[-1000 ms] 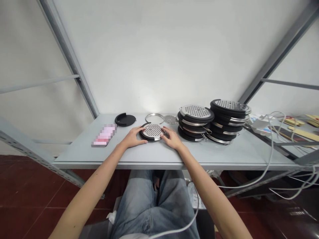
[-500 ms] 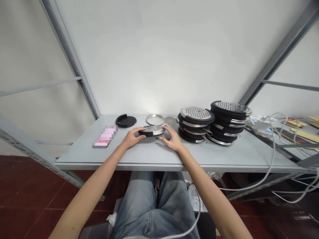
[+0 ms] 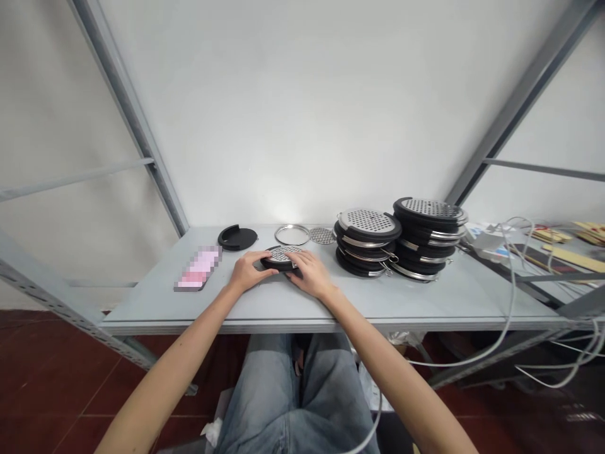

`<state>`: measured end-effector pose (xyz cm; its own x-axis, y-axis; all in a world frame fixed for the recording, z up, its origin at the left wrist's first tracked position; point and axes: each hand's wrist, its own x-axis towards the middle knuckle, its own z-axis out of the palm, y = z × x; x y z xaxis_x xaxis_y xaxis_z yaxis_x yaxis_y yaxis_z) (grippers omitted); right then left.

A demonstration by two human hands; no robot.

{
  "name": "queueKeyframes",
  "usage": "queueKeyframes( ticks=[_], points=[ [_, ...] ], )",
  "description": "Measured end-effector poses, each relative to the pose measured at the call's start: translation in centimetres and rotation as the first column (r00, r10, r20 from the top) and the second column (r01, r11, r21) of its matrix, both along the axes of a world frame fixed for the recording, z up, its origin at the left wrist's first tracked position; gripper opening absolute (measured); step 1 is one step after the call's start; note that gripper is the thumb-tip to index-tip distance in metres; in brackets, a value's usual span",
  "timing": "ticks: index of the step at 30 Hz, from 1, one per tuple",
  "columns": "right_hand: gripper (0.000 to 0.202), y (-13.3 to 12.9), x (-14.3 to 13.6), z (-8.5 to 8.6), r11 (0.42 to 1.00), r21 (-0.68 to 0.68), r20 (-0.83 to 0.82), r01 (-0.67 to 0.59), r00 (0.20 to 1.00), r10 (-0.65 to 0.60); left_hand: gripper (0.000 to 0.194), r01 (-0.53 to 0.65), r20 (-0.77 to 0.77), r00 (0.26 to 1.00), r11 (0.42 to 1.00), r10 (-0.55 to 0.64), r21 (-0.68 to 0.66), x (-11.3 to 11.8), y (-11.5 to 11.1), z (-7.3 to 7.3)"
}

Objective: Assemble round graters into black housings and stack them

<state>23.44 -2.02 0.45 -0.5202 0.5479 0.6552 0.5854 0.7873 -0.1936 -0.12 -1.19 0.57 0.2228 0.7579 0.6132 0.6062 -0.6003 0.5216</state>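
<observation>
A round black-rimmed disc with a perforated metal plate (image 3: 280, 253) lies on the table in front of me. My left hand (image 3: 249, 270) grips its left edge, thumb at the front and fingers behind. My right hand (image 3: 311, 272) holds the right side, its fingers reaching over the top of the plate. Behind the disc are a thin metal ring (image 3: 292, 234) and a loose perforated plate (image 3: 322, 236). Further left sits a black round holder (image 3: 237, 238) with a raised rim along part of its edge.
Two stacks of similar discs, a nearer one (image 3: 368, 243) and a taller one (image 3: 428, 238), stand at the right. A phone with a blurred screen (image 3: 198, 269) lies at the left. White cables (image 3: 513, 302) hang over the table's right part. Metal posts flank the grey table (image 3: 174, 310).
My right hand has shifted left and now reaches further over the disc's top. The disc appears lower, closer to flat on the table. The whole view has tilted slightly.
</observation>
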Motion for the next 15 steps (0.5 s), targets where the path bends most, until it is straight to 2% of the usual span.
queueKeyframes(
  ticks=[4,8,15],
  points=[
    [0.048,0.7,0.4,0.3,0.998,-0.029,0.006,-0.047,0.999,0.047,0.052,0.046,0.068,0.997,0.999,-0.046,0.009,0.0,0.0,0.0],
    [0.046,1.1,1.5,1.4,0.991,-0.084,0.029,-0.105,0.994,0.108,0.054,0.078,0.200,0.977,0.997,-0.076,-0.003,-0.1,0.2,-0.1],
    [0.040,1.7,2.0,4.1,0.972,-0.168,0.176,-0.162,0.965,0.192,0.052,0.058,0.295,0.955,0.991,-0.021,-0.118,-0.5,0.6,-0.2]
  ],
)
